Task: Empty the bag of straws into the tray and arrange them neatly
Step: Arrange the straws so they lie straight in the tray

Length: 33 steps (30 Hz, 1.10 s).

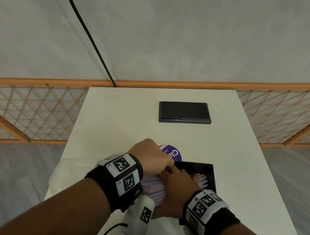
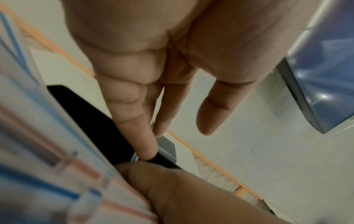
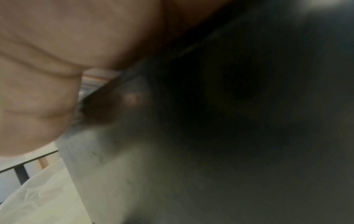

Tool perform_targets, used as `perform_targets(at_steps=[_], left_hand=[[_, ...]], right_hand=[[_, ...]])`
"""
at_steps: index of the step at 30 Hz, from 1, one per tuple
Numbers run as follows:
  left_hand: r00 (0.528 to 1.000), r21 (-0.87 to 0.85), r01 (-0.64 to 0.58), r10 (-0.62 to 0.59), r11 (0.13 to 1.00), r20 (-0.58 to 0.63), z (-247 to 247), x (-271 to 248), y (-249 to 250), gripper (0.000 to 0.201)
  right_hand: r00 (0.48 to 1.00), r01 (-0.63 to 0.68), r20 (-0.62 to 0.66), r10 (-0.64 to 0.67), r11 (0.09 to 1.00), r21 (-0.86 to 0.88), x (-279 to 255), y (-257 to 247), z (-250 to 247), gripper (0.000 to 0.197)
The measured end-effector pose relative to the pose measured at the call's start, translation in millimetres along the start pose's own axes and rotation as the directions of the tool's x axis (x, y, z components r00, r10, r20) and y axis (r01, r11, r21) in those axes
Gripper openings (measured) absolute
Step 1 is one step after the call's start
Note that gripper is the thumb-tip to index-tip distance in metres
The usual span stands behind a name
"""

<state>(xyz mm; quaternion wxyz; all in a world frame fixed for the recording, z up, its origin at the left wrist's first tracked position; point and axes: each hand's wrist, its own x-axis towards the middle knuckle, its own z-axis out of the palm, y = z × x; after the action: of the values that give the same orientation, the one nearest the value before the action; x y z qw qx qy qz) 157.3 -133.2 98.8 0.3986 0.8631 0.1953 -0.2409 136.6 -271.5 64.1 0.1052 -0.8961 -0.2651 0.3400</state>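
**Squaring a loose bundle of straws at the tray's near end**

Pressing in from both sides, the two hands meet over the striped straws [image 1: 154, 189], which lie partly in the black tray [image 1: 207, 172] and partly heaped over its near-left edge. The right hand [image 1: 178, 178] lies flat across the bundle with fingers stretched out and close together, reaching into the tray. The left hand [image 1: 152, 158] arches over from the left; the left wrist view shows its fingers [image 2: 138, 121] fairly straight and slightly apart, tips down beside the tray rim, gripping nothing. A crumpled clear bag [image 1: 60, 169] sits on the white table [image 1: 110, 114] just left of the hands.

Straws like these are probably very light, thin-walled and slippery against one another, so they would roll and fan out. Cupping the whole bundle across its middle, then tapping the ends against the tray wall, looks safer than pinching, which could crush them.

Beyond the hands peeks a purple round label [image 1: 173, 153]; further off rests a dark rectangular slab [image 1: 184, 111].
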Motion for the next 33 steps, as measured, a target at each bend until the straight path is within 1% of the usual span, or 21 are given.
perform_targets(at_steps=[2,4,6,9,11,14,16,18,20,22,23,24,25,26,27,28,29,30,31,32,33], left_hand=[[0.999,0.041,-0.033,0.034,0.999,-0.032,-5,-1,-1,0.035],[0.994,0.093,-0.064,0.072,0.994,-0.083,-8,-2,-2,0.025],[0.992,0.165,-0.087,0.101,0.982,-0.080,-9,-3,-1,0.024],[0.996,0.219,-0.080,0.084,0.972,-0.008,-9,-2,-3,0.031],[0.996,0.225,-0.073,0.083,0.972,-0.035,-12,-2,-5,0.033],[0.981,0.233,-0.148,0.173,0.961,-0.088,-27,-16,-8,0.020],[0.965,0.159,-0.186,0.211,0.970,-0.157,-42,-30,-13,0.019],[0.960,0.037,-0.183,0.187,0.982,-0.208,-54,-42,-21,0.023],[0.962,-0.039,-0.175,0.163,0.984,-0.217,-61,-49,-30,0.025],[0.972,-0.078,-0.167,0.151,0.983,-0.179,-65,-55,-39,0.025],[0.975,-0.080,-0.169,0.155,0.982,-0.159,-66,-58,-46,0.026],[0.973,-0.071,-0.174,0.160,0.982,-0.166,-67,-61,-52,0.028],[0.961,-0.061,-0.183,0.166,0.981,-0.222,-68,-62,-59,0.030],[0.932,-0.064,-0.188,0.158,0.980,-0.327,-70,-62,-67,0.032],[0.890,-0.108,-0.188,0.123,0.976,-0.439,-70,-60,-77,0.031],[0.858,-0.190,-0.176,0.056,0.966,-0.510,-70,-55,-86,0.027],[0.863,-0.283,-0.147,-0.017,0.948,-0.505,-67,-51,-90,0.028],[0.899,-0.390,-0.106,-0.079,0.915,-0.432,-61,-45,-94,0.036],[0.935,-0.517,-0.073,-0.121,0.853,-0.332,-53,-39,-97,0.040],[0.958,-0.641,-0.042,-0.151,0.766,-0.244,-45,-34,-97,0.037],[0.967,-0.731,-0.038,-0.158,0.682,-0.197,-37,-32,-97,0.028]], right_hand=[[1.000,-0.025,-0.013,0.025,1.000,-0.007,1,1,3,0.117],[0.999,-0.026,-0.029,0.026,1.000,-0.014,3,1,5,0.114],[0.999,-0.032,-0.035,0.032,0.999,-0.010,5,3,7,0.115],[0.999,-0.025,-0.024,0.025,1.000,-0.008,5,1,5,0.115],[0.999,-0.024,-0.024,0.024,1.000,-0.016,4,1,5,0.113],[0.998,0.006,-0.063,-0.005,1.000,0.015,4,5,7,0.110],[0.994,0.048,-0.103,-0.042,0.997,0.058,4,7,7,0.101],[0.987,0.088,-0.146,-0.068,0.988,0.131,4,8,8,0.087],[0.982,0.100,-0.179,-0.065,0.977,0.189,5,5,10,0.079],[0.983,0.089,-0.174,-0.055,0.977,0.194,8,-1,10,0.084],[0.987,0.071,-0.152,-0.043,0.981,0.179,10,-5,9,0.092],[0.991,0.053,-0.127,-0.033,0.986,0.157,11,-8,9,0.102],[0.993,0.044,-0.110,-0.031,0.992,0.121,13,-10,8,0.110],[0.994,0.040,-0.104,-0.032,0.997,0.073,14,-12,9,0.112],[0.995,0.035,-0.100,-0.032,0.999,0.026,15,-13,10,0.111],[0.996,0.025,-0.091,-0.026,1.000,-0.006,17,-15,10,0.110],[0.996,0.015,-0.082,-0.017,1.000,-0.024,19,-16,11,0.109],[0.997,0.005,-0.073,-0.008,0.999,-0.032,21,-18,12,0.108],[0.998,-0.003,-0.065,0.000,0.999,-0.037,23,-20,12,0.107],[0.998,-0.008,-0.059,0.006,0.999,-0.039,24,-23,11,0.107],[0.999,-0.010,-0.053,0.007,0.999,-0.043,26,-26,10,0.106]])
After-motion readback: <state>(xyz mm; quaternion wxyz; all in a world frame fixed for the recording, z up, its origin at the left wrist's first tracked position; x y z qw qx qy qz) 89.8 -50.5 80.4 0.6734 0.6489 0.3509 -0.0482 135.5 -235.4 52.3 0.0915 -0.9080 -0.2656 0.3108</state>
